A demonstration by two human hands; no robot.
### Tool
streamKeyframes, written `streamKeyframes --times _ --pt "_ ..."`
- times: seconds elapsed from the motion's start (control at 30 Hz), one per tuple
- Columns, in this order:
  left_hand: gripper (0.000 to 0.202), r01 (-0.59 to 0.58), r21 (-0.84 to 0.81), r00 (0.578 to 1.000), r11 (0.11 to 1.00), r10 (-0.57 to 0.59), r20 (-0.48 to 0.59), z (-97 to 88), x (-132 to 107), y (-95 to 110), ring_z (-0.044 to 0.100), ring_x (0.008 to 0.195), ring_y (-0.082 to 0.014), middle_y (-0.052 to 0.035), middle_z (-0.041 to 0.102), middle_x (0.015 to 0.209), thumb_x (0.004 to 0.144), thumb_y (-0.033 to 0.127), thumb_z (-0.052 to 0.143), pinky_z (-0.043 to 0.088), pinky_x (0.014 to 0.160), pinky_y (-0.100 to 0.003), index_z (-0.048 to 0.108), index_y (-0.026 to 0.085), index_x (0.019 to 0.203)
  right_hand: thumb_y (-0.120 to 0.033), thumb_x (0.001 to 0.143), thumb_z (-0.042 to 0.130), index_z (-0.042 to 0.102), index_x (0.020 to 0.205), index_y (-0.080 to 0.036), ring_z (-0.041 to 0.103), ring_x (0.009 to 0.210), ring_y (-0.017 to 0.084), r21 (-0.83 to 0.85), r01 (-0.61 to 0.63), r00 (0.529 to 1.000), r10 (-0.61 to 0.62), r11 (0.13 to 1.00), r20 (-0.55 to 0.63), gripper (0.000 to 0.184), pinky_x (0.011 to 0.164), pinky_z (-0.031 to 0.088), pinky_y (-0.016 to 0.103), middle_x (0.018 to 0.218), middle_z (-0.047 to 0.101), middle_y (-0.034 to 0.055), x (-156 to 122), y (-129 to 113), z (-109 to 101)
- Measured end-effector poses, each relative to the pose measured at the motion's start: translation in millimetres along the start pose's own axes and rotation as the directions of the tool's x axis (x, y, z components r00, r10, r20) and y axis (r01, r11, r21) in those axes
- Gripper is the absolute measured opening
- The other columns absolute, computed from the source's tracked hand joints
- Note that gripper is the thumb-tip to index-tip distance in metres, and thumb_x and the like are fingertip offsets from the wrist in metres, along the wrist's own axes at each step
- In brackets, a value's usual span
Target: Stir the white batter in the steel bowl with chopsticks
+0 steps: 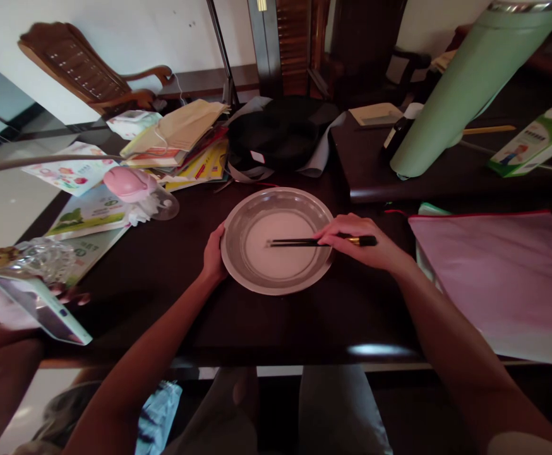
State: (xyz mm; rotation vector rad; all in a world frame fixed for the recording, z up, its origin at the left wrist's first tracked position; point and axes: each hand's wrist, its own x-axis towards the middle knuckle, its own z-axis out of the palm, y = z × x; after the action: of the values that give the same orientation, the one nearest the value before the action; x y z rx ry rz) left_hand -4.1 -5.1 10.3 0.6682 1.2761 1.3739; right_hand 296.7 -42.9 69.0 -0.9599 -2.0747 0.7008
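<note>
A round, shallow metal bowl [278, 284] sits on the dark table in front of me. Its inside looks pale and whitish; whether that is liquid or the bare bottom I cannot tell. My left hand [215, 254] is curled against the bowl's left side, holding it by the wall, with its fingertips partly hidden. Over the right rim, my right hand [356, 239] grips a pair of black chopsticks [295, 242] with gold bands. Their tips point left, above the middle of the bowl, with a small light speck at the ends.
At left, another person's arm [6, 366] lies near a phone [39, 306] and a clear glass dish [51, 259]. A pink-capped bottle [127, 183], papers [181, 136] and a black bag [276, 136] stand behind. A green thermos [475, 88] and pink pouch [503, 272] are right.
</note>
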Motion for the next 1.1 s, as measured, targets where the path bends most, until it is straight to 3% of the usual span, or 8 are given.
streamKeyframes --times 0.17,0.27,0.4,0.63,0.83,0.93,1.03,1.1 --pt "0.016 0.017 -0.002 0.999 1.0 -0.017 -0.04 2.9 -2.7 2.2 0.064 0.078 -0.0188 -0.0006 0.071 0.078 0.076 0.032 0.056 0.052 0.072 -0.028 0.068 0.021 0.073 -0.034 0.093 0.054 0.07 0.07 -0.025 0.066 0.073 0.019 -0.077 -0.168 0.959 0.144 0.983 -0.245 0.029 0.075 0.045 0.037 0.077 0.075 0.0011 -7.5 2.6 -21.0" --pt "0.016 0.006 -0.009 0.998 1.0 -0.006 -0.061 4.1 -4.2 3.3 0.064 0.081 -0.0192 -0.0005 0.071 0.08 0.076 0.029 0.056 0.052 0.073 -0.028 0.07 0.021 0.075 -0.034 0.094 0.052 0.069 0.065 -0.025 0.066 0.069 0.018 0.007 -0.165 0.973 0.164 0.986 -0.165 0.035 0.07 0.046 0.034 0.072 0.074 0.0004 -10.0 -4.5 -26.0" --pt "0.016 0.027 -0.016 0.999 1.0 -0.028 -0.04 3.9 -4.8 4.4 0.064 0.078 -0.019 -0.0003 0.071 0.078 0.076 0.031 0.057 0.052 0.072 -0.028 0.069 0.021 0.075 -0.03 0.092 0.055 0.072 0.078 -0.023 0.069 0.078 0.017 0.018 -0.05 0.999 0.05 0.999 0.001 0.023 0.072 0.047 0.032 0.083 0.077 0.0011 -1.4 -7.0 -3.7" --pt "0.015 0.0 -0.033 1.0 0.999 0.001 0.011 1.3 -1.0 0.7 0.064 0.078 -0.0175 -0.0004 0.068 0.075 0.074 0.033 0.059 0.051 0.071 -0.024 0.063 0.02 0.068 -0.034 0.094 0.053 0.071 0.068 -0.024 0.067 0.07 0.018 -0.029 -0.173 0.955 0.16 0.985 -0.25 0.033 0.072 0.047 0.034 0.073 0.075 0.0009 -10.4 1.8 -25.9" --pt "0.015 0.009 -0.051 1.0 0.999 -0.011 -0.024 3.2 -2.1 2.4 0.06 0.066 -0.0142 0.0011 0.069 0.07 0.076 0.028 0.056 0.049 0.064 -0.023 0.068 0.02 0.073 -0.03 0.093 0.055 0.073 0.08 -0.023 0.069 0.078 0.017 0.026 -0.041 0.999 0.04 0.999 0.032 0.023 0.072 0.048 0.032 0.086 0.077 0.0015 -2.9 -5.5 -4.9" --pt "0.016 0.029 -0.052 0.999 0.998 -0.03 -0.022 4.0 -3.3 4.1 0.061 0.067 -0.0144 0.0006 0.069 0.071 0.076 0.028 0.055 0.05 0.065 -0.024 0.065 0.02 0.066 -0.03 0.091 0.058 0.073 0.085 -0.023 0.07 0.082 0.018 -0.045 -0.035 0.998 0.032 0.998 -0.052 0.017 0.074 0.049 0.032 0.091 0.077 0.0031 -1.8 -2.1 -4.0" --pt "0.015 0.018 -0.055 1.0 0.998 -0.019 -0.016 3.5 -3.3 3.8 0.061 0.069 -0.0146 0.0006 0.069 0.073 0.075 0.028 0.056 0.05 0.068 -0.023 0.064 0.02 0.066 -0.036 0.093 0.054 0.071 0.072 -0.023 0.069 0.075 0.019 -0.013 -0.177 0.963 0.171 0.984 -0.21 0.03 0.063 0.049 0.031 0.079 0.076 0.0036 -9.1 -1.4 -21.1" --pt "0.014 0.006 -0.056 1.0 0.998 -0.008 -0.026 2.5 -2.6 2.9 0.061 0.068 -0.0141 0.0011 0.069 0.073 0.075 0.028 0.056 0.05 0.067 -0.023 0.066 0.02 0.068 -0.039 0.094 0.052 0.07 0.067 -0.022 0.069 0.071 0.018 0.066 -0.228 0.954 0.237 0.971 -0.183 0.037 0.058 0.048 0.03 0.073 0.074 0.0036 -12.0 -3.7 -27.1"
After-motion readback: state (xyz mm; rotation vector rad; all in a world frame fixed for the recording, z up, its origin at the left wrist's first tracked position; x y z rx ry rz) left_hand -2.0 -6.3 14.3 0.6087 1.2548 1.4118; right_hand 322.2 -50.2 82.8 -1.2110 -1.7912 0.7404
